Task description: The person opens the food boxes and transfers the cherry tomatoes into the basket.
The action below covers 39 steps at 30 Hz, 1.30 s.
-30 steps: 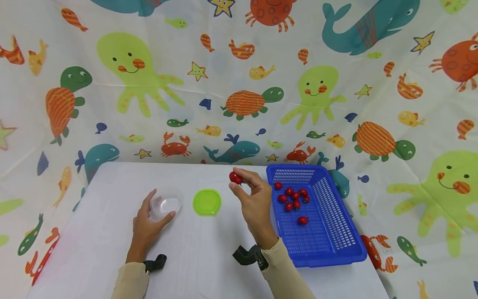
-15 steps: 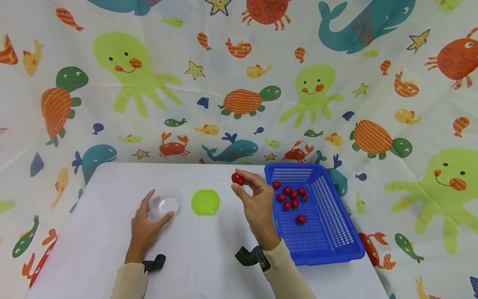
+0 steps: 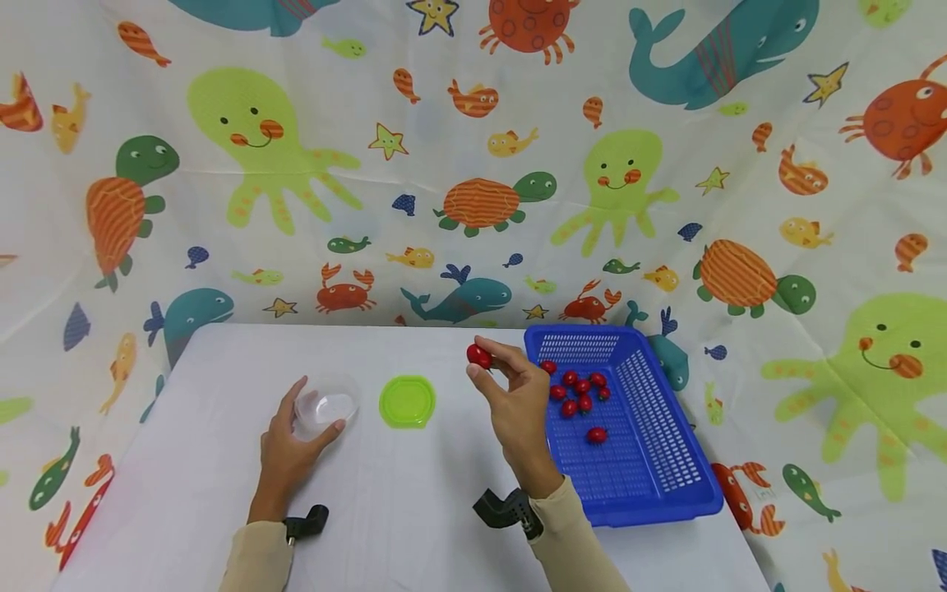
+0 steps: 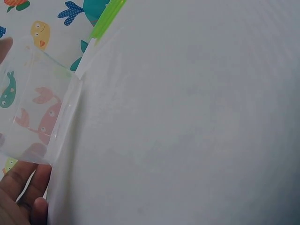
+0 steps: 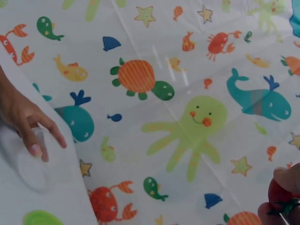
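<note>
A clear plastic cup (image 3: 330, 404) stands on the white table at left, with my left hand (image 3: 287, 450) holding it between thumb and fingers. In the left wrist view the cup wall (image 4: 42, 108) shows the printed cloth through it. My right hand (image 3: 520, 415) pinches a red cherry tomato (image 3: 478, 356) by the fingertips, raised left of the blue basket (image 3: 632, 485). The right wrist view shows the green stalk end of this tomato (image 5: 280, 194). Several more cherry tomatoes (image 3: 597, 435) lie in the basket, mostly toward its far end.
Between the two hands, a bright green lid (image 3: 408, 402) lies on the table (image 3: 414, 510). A cloth printed with sea animals (image 3: 473, 107) hangs behind the table and runs along both sides. The basket reaches near the table's right edge.
My right hand has shifted slightly to the right with the tomato still pinched. The left hand stays at the cup, and the other things have not visibly moved.
</note>
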{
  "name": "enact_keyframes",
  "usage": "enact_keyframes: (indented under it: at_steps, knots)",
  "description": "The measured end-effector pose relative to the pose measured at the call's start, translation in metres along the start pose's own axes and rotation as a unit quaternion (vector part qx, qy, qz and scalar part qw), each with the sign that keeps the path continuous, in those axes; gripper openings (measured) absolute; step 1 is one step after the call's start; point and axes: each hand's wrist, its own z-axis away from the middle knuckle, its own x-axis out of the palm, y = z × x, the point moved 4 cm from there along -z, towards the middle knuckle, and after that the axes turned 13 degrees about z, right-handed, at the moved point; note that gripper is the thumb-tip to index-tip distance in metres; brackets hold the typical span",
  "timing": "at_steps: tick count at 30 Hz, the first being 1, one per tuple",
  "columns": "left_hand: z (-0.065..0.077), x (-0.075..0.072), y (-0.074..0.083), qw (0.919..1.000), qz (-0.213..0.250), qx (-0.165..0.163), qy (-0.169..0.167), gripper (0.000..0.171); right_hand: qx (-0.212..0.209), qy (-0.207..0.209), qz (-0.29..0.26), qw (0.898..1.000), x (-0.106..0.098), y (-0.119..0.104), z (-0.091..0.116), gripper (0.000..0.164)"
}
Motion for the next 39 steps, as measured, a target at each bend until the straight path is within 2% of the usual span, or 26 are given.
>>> enact_keyframes:
  at_steps: [6,10,16,26,39]
  knots:
    - [-0.001,0.002,-0.002,1.0000,-0.002,-0.005,-0.002,0.098,-0.014,0.008,0.009,1.000,-0.013,0.000,-0.005,0.037]
    - [-0.002,0.001,0.000,0.9999,-0.002,-0.009,-0.005,0.098,-0.009,0.007,0.022,1.000,-0.026,-0.001,-0.009,0.038]
    - [-0.002,0.000,0.001,0.9999,-0.002,-0.010,-0.007,0.099,0.026,0.008,0.050,0.998,-0.054,0.001,-0.014,0.038]
    - [-0.002,-0.003,0.001,0.9998,0.003,-0.020,-0.009,0.099,0.104,0.014,0.072,0.992,-0.101,0.019,-0.018,0.039]
    - [-0.002,-0.001,-0.001,0.9998,0.006,-0.018,-0.010,0.097,0.162,-0.003,0.087,0.983,-0.135,0.049,-0.016,0.041]
